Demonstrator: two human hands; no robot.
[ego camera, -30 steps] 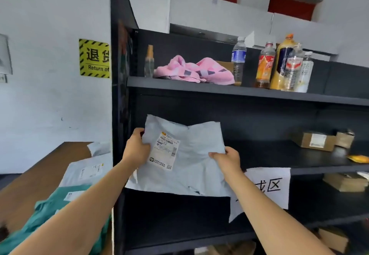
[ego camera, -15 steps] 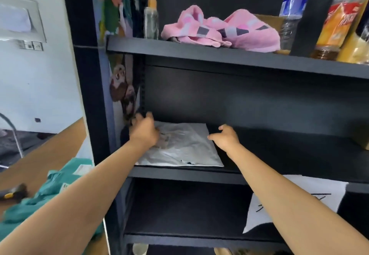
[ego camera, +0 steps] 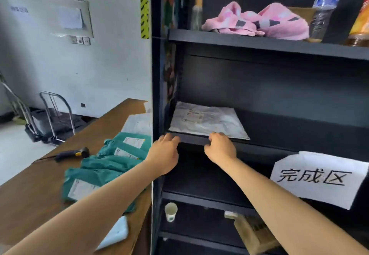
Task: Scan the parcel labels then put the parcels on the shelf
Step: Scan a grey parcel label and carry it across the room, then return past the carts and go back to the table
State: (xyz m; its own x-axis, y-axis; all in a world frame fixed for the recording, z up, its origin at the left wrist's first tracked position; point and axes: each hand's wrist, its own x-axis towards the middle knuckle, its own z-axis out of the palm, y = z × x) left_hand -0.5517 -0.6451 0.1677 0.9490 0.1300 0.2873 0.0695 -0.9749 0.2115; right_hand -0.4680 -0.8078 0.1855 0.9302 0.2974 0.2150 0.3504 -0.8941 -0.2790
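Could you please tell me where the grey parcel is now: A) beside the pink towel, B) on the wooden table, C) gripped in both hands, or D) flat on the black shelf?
D: the grey parcel lies flat on the black shelf, label up.

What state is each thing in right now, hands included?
grey parcel: flat on the shelf, label up, ungripped.
left hand: relaxed, empty, at the shelf's front edge.
right hand: loosely curled, empty, at the grey parcel's front edge.
green parcels: piled on the table, labels up.
barcode scanner: lying on the table, unheld.
paper cup: upright on a lower shelf.
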